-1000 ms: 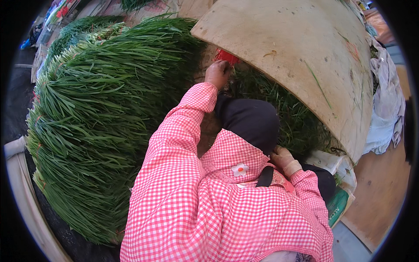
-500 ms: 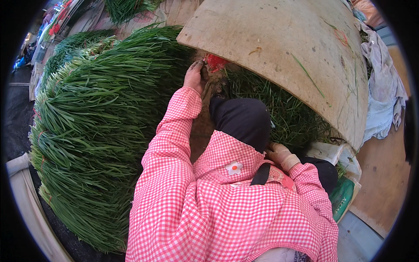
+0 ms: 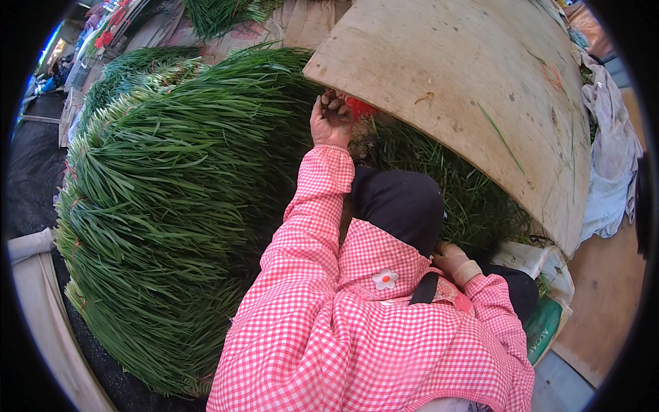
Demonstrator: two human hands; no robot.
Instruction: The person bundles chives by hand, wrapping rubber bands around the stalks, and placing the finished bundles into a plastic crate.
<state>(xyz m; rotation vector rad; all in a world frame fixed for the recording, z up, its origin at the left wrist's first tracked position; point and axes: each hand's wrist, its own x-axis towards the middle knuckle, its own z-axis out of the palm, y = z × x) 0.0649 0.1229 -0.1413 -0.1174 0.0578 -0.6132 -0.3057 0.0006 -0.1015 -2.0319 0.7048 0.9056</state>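
Observation:
My left hand (image 3: 331, 118) is turned palm up under the board's near edge, beside a bunch of red ties (image 3: 360, 108). Its soiled fingers are loosely curled with the thumb apart, and nothing shows in the palm. Low beside my dark-clad knee (image 3: 405, 206) is my right hand (image 3: 453, 259), with a pale band around the wrist. The knee and shadow hide most of its fingers, so its grip is unclear. Loose green leaves (image 3: 473, 199) lie in shade between that hand and the board. Left of my left arm spreads a large stack of long green leafy bundles (image 3: 185, 185).
A worn wooden board (image 3: 473, 89) slants across the far right, with stray leaf bits on it. Pale cloths (image 3: 611, 151) hang at its right edge. A white and green sack (image 3: 549, 309) stands by my right forearm. More green bundles (image 3: 220, 15) lie at the back.
My left hand has turned so its palm and curled fingers show, still by the red ties. The whole view has shifted slightly; my right hand stays beside the knee.

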